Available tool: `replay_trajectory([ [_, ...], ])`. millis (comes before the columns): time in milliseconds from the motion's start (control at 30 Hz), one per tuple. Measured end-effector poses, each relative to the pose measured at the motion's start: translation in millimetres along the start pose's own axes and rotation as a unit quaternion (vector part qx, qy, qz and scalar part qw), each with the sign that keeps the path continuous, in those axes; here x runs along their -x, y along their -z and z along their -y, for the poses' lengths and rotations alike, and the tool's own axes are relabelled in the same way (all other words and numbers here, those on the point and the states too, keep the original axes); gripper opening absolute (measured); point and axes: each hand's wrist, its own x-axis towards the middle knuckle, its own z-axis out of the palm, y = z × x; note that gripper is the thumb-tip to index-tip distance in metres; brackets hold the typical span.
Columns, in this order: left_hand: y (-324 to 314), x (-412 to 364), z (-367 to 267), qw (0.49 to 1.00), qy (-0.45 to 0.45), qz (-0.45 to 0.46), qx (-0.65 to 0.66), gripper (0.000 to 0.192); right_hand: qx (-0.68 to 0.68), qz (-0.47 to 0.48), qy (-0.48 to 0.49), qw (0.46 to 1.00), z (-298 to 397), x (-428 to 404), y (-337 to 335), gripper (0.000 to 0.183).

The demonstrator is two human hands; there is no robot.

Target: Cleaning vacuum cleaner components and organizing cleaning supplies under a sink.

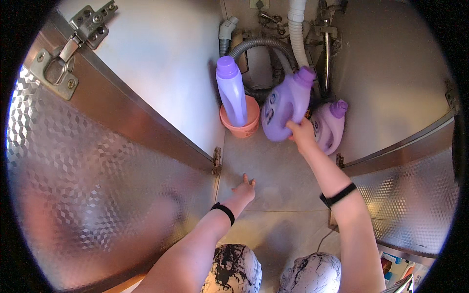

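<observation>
My right hand (302, 134) grips a purple plastic detergent jug (283, 106) by its handle, in the middle of the cabinet. The jug leans, its darker purple cap towards the upper right. Just behind my right wrist stands a pinkish-purple jug (332, 126) with a purple cap, partly hidden. At the left, a slim lavender bottle (231, 93) with a purple cap stands tilted inside a small pink bucket (240, 131). My left hand (246, 189) is held over the front of the cabinet floor (278, 164), fingers apart, with nothing in it.
Grey corrugated hose (262, 41), a white drain pipe (297, 34) and a metal pipe (327, 55) fill the back. Textured metal doors stand open at left (121, 175) and right (403, 197); the left bears a hinge (67, 55). My knees (234, 269) are in front.
</observation>
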Motion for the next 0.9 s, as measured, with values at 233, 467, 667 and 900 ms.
replay_trajectory([
  [233,-8.3,-5.3,-10.8,0.997,-0.008,0.003,0.072,0.058,0.124,0.072,0.038,0.989,-116.1,77.8,25.4,0.022],
  [467,-42.7,-54.2,-11.7,0.983,-0.131,-0.058,-0.114,0.059,0.164,0.117,0.121,0.972,-150.6,67.5,-35.0,0.025],
  [667,-86.2,-87.1,36.6,0.992,-0.081,-0.09,0.034,0.063,0.283,0.166,0.093,0.94,-157.5,59.2,-96.4,0.033],
  [900,-87.1,-70.3,67.9,0.982,-0.107,-0.097,-0.121,0.07,0.324,0.081,0.227,0.915,-75.4,64.8,-70.9,0.062],
])
